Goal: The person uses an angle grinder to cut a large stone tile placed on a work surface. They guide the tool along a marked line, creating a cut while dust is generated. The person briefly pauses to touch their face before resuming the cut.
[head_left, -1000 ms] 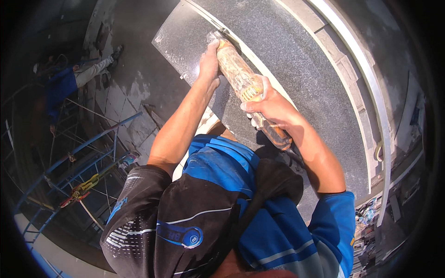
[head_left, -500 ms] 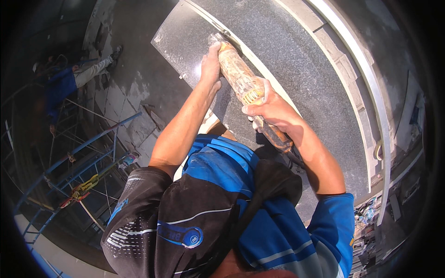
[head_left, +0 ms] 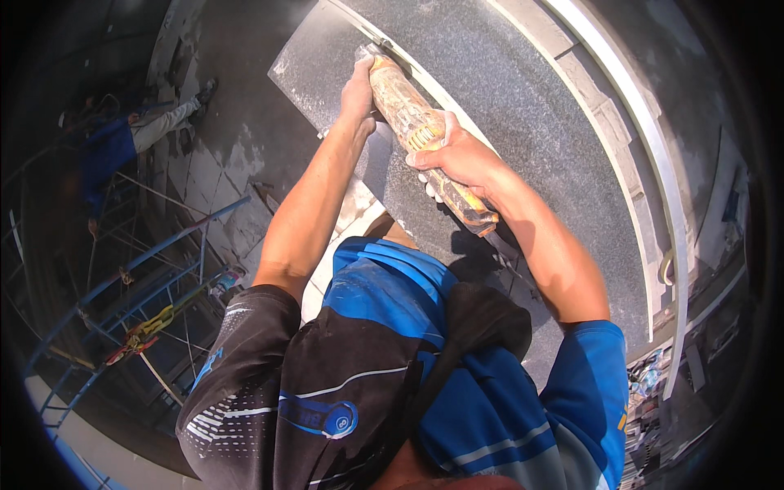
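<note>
Both my hands hold a dusty yellow-and-black angle grinder [head_left: 402,100] slantwise over a grey speckled stone slab [head_left: 523,139]. My left hand [head_left: 357,96] is wrapped round its front end, by the metal head. Farther back, my right hand [head_left: 460,155] grips the body near the vents, white dust on its fingers. The grinder's head lies against a pale strip [head_left: 441,94] that runs in a curve along the slab; the disc itself is mostly hidden. A cord trails from the rear of the tool toward my body.
A long metal straightedge [head_left: 653,155] curves along the right, beside a pale slab edge. Blue scaffolding [head_left: 139,265] stands at the left, with a yellow-and-red strap [head_left: 151,331] on it. Another person in a blue top [head_left: 110,155] is at the far left.
The grinder and both my hands have moved a little up and to the left along the pale strip. My grip on the tool stays the same.
</note>
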